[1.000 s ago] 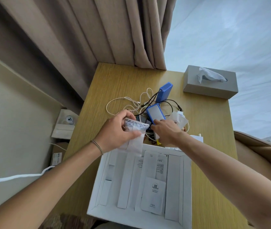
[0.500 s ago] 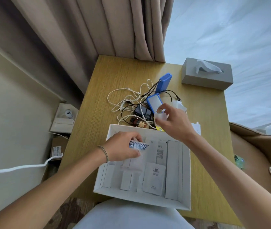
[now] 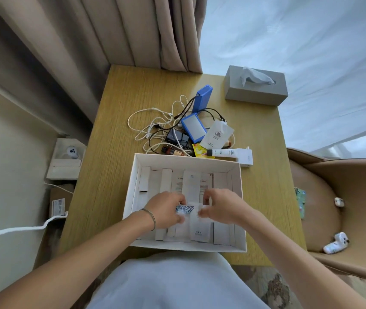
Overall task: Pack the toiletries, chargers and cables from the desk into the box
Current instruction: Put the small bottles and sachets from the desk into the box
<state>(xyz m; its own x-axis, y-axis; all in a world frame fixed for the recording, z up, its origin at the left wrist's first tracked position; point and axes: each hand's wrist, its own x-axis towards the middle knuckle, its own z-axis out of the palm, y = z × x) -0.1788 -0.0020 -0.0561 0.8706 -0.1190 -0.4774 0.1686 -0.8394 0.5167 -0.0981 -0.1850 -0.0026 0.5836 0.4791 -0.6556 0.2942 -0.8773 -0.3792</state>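
Note:
An open white box (image 3: 242, 208) sits on the wooden desk (image 3: 115, 175), holding several white sachets and slim cartons. Both hands are inside it. My left hand (image 3: 166, 210) grips a clear packet with a blue-striped end (image 3: 185, 209). My right hand (image 3: 219, 207) pinches a small white sachet (image 3: 201, 205) right beside it. Behind the box lies a pile: white and black cables (image 3: 153, 123), two blue power banks (image 3: 194, 127), a dark charger (image 3: 175, 137), a white pouch (image 3: 216, 134), a tube (image 3: 226, 152) and a yellow packet (image 3: 199, 150).
A grey tissue box (image 3: 255, 89) stands at the desk's back right corner. Curtains hang behind. A tan chair (image 3: 333, 197) with small items is at the right. On the left floor are a cardboard box (image 3: 59, 204) and a white cable (image 3: 17, 229).
My right hand came back from the pile into the box with a small white sachet. My left hand moved deeper into the box with the striped packet. The camera tilted down.

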